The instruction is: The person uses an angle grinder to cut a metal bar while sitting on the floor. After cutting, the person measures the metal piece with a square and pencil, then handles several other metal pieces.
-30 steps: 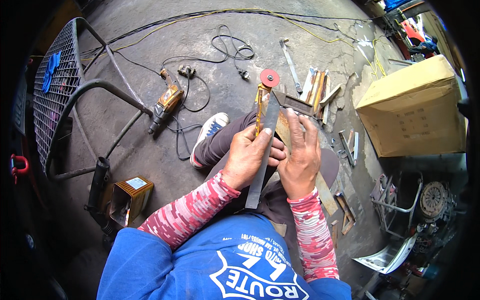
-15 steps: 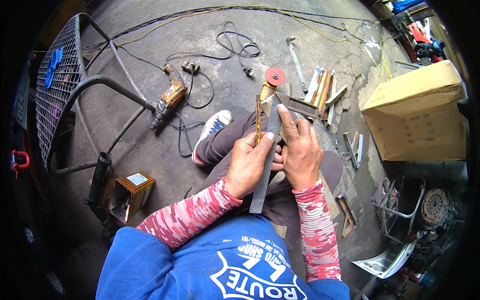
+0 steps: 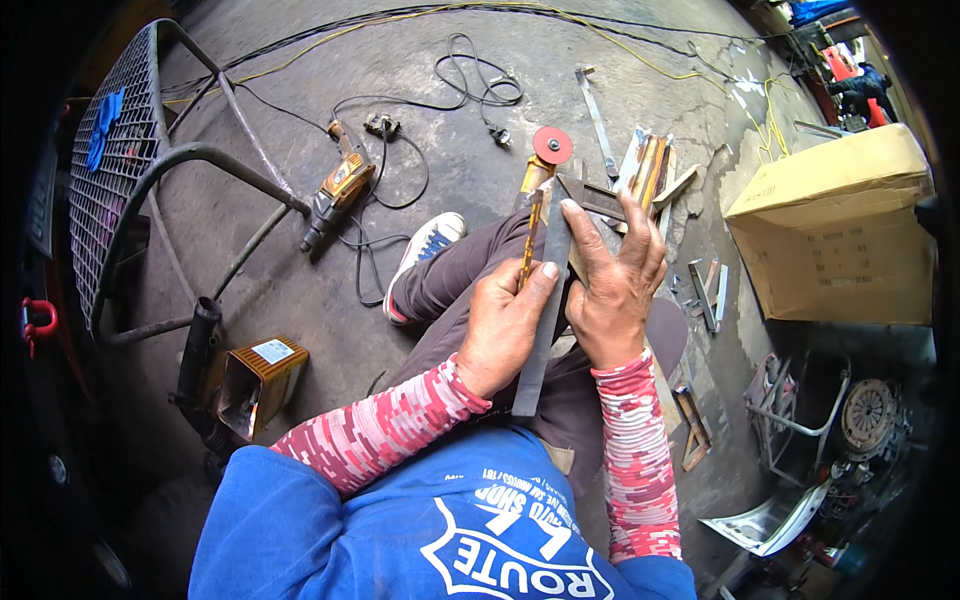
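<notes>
My left hand (image 3: 505,330) is closed on a long grey flat metal bar (image 3: 540,365), its thumb across it, and on a narrow yellow-marked strip (image 3: 530,240) alongside. My right hand (image 3: 615,295) has its fingers spread, the index fingertip touching the upper end of the bar; its thumb is hidden. Just beyond sits an angle grinder (image 3: 535,180) with a red disc (image 3: 553,145), partly hidden by what I hold. Assorted metal pieces (image 3: 650,165) lie beside it, above my right hand.
A corded drill (image 3: 340,185) and cables (image 3: 465,90) lie on the concrete (image 3: 300,380). A mesh-backed metal frame (image 3: 190,160) and an open tin (image 3: 260,380) are left; a cardboard box (image 3: 830,230) and car parts (image 3: 865,410) are right. My shoe (image 3: 425,260) is ahead.
My hands and the bar have shifted slightly right. My right fingers have reached up the bar and spread, the middle finger now raised off it.
</notes>
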`<state>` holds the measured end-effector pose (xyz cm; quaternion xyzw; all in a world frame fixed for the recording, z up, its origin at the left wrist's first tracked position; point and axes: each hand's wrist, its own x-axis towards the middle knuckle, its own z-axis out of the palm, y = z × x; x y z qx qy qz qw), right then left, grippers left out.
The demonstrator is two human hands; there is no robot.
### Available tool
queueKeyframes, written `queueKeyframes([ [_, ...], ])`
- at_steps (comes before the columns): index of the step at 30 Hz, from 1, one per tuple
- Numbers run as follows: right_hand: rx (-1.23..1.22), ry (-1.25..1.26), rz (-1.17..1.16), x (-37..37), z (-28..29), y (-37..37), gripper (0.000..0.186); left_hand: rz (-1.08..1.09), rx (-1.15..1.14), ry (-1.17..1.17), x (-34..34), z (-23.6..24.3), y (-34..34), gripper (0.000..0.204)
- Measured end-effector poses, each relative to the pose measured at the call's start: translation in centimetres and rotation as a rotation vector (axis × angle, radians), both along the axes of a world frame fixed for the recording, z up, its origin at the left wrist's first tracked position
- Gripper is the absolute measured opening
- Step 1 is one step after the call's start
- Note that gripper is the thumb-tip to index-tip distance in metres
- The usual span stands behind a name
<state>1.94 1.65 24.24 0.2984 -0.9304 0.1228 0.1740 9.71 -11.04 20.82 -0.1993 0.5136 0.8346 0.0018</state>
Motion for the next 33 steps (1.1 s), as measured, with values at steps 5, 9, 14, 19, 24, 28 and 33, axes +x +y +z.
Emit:
queueKeyframes([
  [5,-0.092,-0.109,0.112,-1.3,-0.2,0.1,0.076,-0.031,0.043,0.011,-0.2,0.0,-0.4,0.028],
  [9,-0.123,-0.157,0.148,-1.1,-0.4,0.0,0.075,0.021,0.062,0.008,-0.1,0.8,-0.3,0.025],
  [14,-0.135,-0.160,0.196,-1.5,-0.3,0.1,0.073,-0.028,0.124,-0.001,-0.2,1.2,-0.6,0.023],
  [19,-0.229,-0.215,0.214,-1.6,-0.4,0.2,0.082,-0.038,0.159,-0.009,0.0,1.2,-0.8,0.025],
  [24,-0.434,-0.367,0.193,-1.4,-0.5,0.7,0.094,0.006,0.122,0.038,0.1,1.0,-0.2,0.023],
  [28,-0.379,-0.273,0.264,-1.5,-0.7,0.8,0.089,0.031,0.114,0.053,0.4,0.8,0.0,0.024],
  [33,-0.347,-0.333,0.201,-1.2,0.1,0.6,0.087,-0.016,0.168,0.031,0.7,0.5,-0.6,0.030],
])
